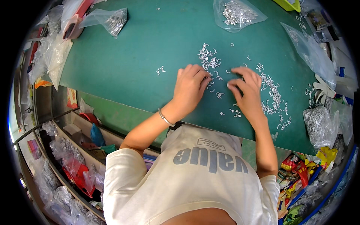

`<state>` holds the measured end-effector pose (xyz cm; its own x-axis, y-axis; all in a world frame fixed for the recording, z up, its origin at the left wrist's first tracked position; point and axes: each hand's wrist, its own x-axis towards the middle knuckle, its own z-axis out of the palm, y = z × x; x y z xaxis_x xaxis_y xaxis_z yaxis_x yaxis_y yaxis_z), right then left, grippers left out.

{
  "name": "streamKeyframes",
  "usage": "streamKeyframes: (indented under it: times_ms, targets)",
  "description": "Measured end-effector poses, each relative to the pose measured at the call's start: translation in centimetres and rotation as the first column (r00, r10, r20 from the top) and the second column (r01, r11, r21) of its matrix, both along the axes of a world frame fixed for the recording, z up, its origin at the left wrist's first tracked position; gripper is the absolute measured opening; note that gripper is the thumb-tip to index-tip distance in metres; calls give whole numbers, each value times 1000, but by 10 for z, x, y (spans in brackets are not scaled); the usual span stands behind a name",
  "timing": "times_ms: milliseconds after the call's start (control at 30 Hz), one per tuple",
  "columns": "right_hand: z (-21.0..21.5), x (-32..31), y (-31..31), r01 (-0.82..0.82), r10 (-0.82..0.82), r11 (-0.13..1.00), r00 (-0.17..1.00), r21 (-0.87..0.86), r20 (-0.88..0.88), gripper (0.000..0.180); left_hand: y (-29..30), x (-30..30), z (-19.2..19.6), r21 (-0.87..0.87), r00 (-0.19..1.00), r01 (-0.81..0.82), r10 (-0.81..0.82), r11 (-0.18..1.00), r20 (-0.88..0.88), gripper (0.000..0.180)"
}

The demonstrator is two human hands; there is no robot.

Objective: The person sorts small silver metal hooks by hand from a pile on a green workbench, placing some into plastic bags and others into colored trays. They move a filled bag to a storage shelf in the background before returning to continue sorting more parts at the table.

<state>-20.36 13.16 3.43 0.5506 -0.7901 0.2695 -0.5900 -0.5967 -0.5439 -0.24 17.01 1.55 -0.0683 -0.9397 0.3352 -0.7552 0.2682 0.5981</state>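
Small silver curved metal pieces, some with round flat heads, lie in a loose pile [209, 58] beside my left hand. My left hand [190, 85] rests at the pile's near edge, fingers bent and thumb against the fingertips; whatever they pinch is too small to make out. To the right, my right hand [246, 87] hovers over the table, its thumb and fingers apart, slightly blurred. A single silver piece [228, 71] lies by its fingertips. Past my right hand runs a longer heap of the same pieces [273, 92], and a few more pieces [236, 113] lie below it.
The green tabletop [131, 60] carries clear bags of silver parts at the back, one bag [117, 22] left and another bag [237, 15] right. A white glove [323, 88] and a stuffed plastic bag [318, 125] sit at the right edge. Open drawers [75, 157] stand lower left.
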Motion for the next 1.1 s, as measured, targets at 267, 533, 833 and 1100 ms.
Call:
streamKeyframes:
  times_ms: [267,533,833,1100]
  targets:
    - [14,-16,23,-112,111,973,994,203,14,15,33,-14,6,50,990,93,-87,994,-108,14]
    - [-19,36,-6,-18,21,998,998,-55,66,14,35,-3,4,84,976,-5,23,996,-215,23]
    - [8,-16,18,-79,91,986,993,145,-77,11,47,-25,6,130,975,119,-91,984,-203,26]
    - [16,-39,42,23,-11,985,997,170,-73,22,59,-42,5,136,935,245,-197,960,-295,29]
